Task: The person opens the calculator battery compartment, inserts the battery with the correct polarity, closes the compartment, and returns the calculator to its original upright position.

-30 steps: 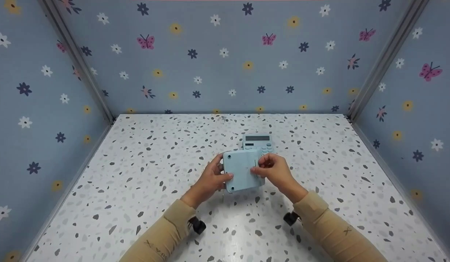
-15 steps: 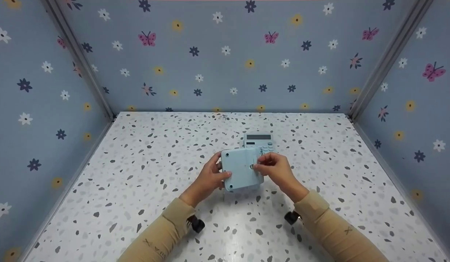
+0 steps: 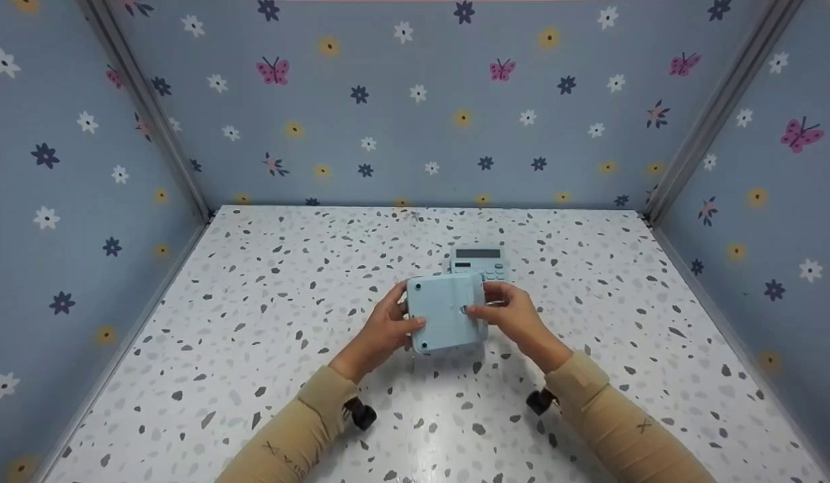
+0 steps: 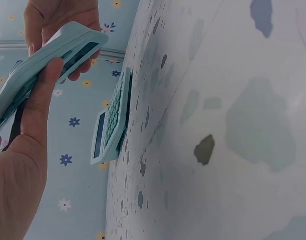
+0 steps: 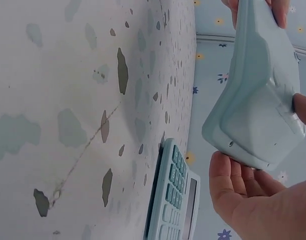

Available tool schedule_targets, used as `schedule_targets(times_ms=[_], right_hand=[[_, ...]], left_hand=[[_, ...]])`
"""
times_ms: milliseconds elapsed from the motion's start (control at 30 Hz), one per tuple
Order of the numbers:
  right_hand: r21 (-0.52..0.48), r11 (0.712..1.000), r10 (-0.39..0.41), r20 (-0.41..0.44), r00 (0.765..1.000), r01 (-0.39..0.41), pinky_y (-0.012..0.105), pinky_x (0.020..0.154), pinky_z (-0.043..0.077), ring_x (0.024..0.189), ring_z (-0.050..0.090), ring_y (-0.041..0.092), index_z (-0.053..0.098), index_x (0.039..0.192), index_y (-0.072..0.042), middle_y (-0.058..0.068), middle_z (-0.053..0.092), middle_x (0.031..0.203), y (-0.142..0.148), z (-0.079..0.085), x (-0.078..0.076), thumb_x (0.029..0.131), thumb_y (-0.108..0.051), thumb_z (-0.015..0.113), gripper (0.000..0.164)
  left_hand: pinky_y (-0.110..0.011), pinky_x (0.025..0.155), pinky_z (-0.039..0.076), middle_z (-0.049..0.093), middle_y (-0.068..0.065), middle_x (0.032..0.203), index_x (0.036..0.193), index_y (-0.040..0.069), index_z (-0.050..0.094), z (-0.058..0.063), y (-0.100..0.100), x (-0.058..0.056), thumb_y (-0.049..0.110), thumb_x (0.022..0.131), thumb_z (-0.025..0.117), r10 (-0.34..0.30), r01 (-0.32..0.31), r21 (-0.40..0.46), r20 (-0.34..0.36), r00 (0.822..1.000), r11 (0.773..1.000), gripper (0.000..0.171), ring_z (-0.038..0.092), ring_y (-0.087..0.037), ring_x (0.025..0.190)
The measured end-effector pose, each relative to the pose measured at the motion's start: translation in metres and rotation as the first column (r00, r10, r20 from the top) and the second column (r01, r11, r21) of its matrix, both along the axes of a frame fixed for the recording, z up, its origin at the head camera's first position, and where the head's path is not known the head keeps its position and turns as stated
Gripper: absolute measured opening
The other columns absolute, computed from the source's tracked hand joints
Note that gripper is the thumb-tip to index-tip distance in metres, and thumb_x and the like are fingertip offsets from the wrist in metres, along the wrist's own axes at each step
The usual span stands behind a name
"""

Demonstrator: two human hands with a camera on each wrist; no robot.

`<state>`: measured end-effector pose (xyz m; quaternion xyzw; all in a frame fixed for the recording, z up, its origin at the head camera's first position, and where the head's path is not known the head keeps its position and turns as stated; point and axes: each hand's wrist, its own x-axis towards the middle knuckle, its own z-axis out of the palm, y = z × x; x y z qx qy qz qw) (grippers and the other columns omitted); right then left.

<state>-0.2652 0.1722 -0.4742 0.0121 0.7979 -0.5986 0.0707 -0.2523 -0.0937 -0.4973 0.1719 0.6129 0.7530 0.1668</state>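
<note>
A light-blue calculator [image 3: 441, 312] is held above the table with its back, which has dark round feet, turned up to the head view. My left hand [image 3: 390, 325] grips its left edge, thumb on the back and fingers underneath. At the opposite edge, my right hand [image 3: 515, 318] holds it, thumb pressing the back beside a small dark spot too small to identify. In the right wrist view, the fingers [image 5: 238, 180] touch the thick end of the casing [image 5: 258, 120]. Part of its dark display [image 4: 81, 54] shows in the left wrist view.
A second light-blue calculator [image 3: 478, 261] lies face up on the speckled white table [image 3: 307, 268], just beyond the held one and partly hidden by it. Flowered blue panels [image 3: 415, 121] enclose the back and both sides.
The right fingers, curled above the back before, now reach round the calculator's right edge, while the thumb stays on the back. The held calculator has shifted slightly left; the left hand keeps its grip.
</note>
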Motion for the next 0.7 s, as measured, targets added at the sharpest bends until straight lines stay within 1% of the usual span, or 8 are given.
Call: schedule_targets(times_ms=[67,167,300,433,500,633,700], right_hand=[[-0.001,1.000,0.001,0.003,1.000,-0.001,0.035,0.094,0.057,0.118,0.067,0.028,0.061,0.148,0.000,0.020,0.066,0.134,0.0001,0.0003,-0.0003,0.091,-0.016,0.086,0.064],[0.004,1.000,-0.005,0.006,1.000,0.005,0.036,0.096,0.056,0.120,0.065,0.028,0.062,0.147,0.000,0.019,0.066,0.134,0.0003,0.0013,-0.0007,0.091,-0.014,0.086,0.063],[0.011,1.000,-0.015,0.008,1.000,0.015,0.041,0.103,0.056,0.124,0.062,0.030,0.061,0.148,0.000,0.019,0.066,0.137,0.0013,0.0024,-0.0010,0.090,-0.013,0.086,0.064],[0.016,1.000,-0.011,0.002,1.000,0.011,0.046,0.109,0.057,0.126,0.065,0.032,0.060,0.149,-0.001,0.020,0.065,0.139,0.0032,0.0010,-0.0002,0.091,-0.016,0.086,0.066],[0.012,1.000,-0.005,-0.003,1.000,0.005,0.047,0.110,0.057,0.126,0.067,0.032,0.060,0.150,-0.002,0.019,0.066,0.140,0.0046,-0.0006,-0.0003,0.090,-0.017,0.086,0.066],[0.005,1.000,0.011,-0.017,1.000,-0.011,0.050,0.112,0.056,0.127,0.068,0.034,0.060,0.150,-0.003,0.020,0.067,0.140,0.0076,-0.0038,-0.0008,0.090,-0.017,0.086,0.067],[0.017,1.000,0.016,-0.020,1.000,-0.015,0.051,0.113,0.055,0.128,0.067,0.035,0.061,0.151,-0.004,0.020,0.067,0.141,0.0088,-0.0041,-0.0005,0.091,-0.019,0.086,0.068]], left_hand=[[-0.045,0.095,0.065,0.059,-0.023,0.153,0.170,0.013,0.026,0.0000,0.0008,0.0003,0.003,0.103,0.067,0.002,-0.002,-0.010,-0.004,1.000,1.000,0.079,0.069,-0.030,0.127],[-0.045,0.096,0.065,0.058,-0.024,0.153,0.170,0.013,0.025,-0.0008,0.0018,-0.0001,0.004,0.103,0.067,0.004,-0.005,-0.026,-0.012,1.000,1.000,0.080,0.068,-0.031,0.128],[-0.048,0.098,0.064,0.057,-0.025,0.155,0.171,0.014,0.025,-0.0008,0.0032,-0.0004,0.005,0.103,0.067,0.009,-0.010,-0.032,-0.014,1.000,0.999,0.081,0.067,-0.033,0.130],[-0.053,0.101,0.063,0.056,-0.025,0.156,0.171,0.013,0.026,-0.0004,0.0046,-0.0002,0.005,0.102,0.067,0.014,-0.015,-0.043,-0.025,1.000,0.999,0.080,0.066,-0.035,0.133],[-0.051,0.100,0.064,0.057,-0.025,0.155,0.170,0.013,0.028,0.0003,0.0054,-0.0003,0.004,0.102,0.067,0.014,-0.016,-0.051,-0.038,0.999,0.999,0.079,0.066,-0.034,0.132],[-0.039,0.088,0.064,0.061,-0.025,0.150,0.169,0.013,0.032,0.0011,0.0074,-0.0007,0.002,0.101,0.067,0.017,-0.022,-0.081,-0.070,0.997,0.996,0.077,0.068,-0.033,0.127],[-0.038,0.087,0.063,0.061,-0.024,0.150,0.168,0.014,0.034,0.0014,0.0083,-0.0006,0.001,0.100,0.067,0.018,-0.027,-0.098,-0.084,0.996,0.995,0.077,0.068,-0.034,0.128]])
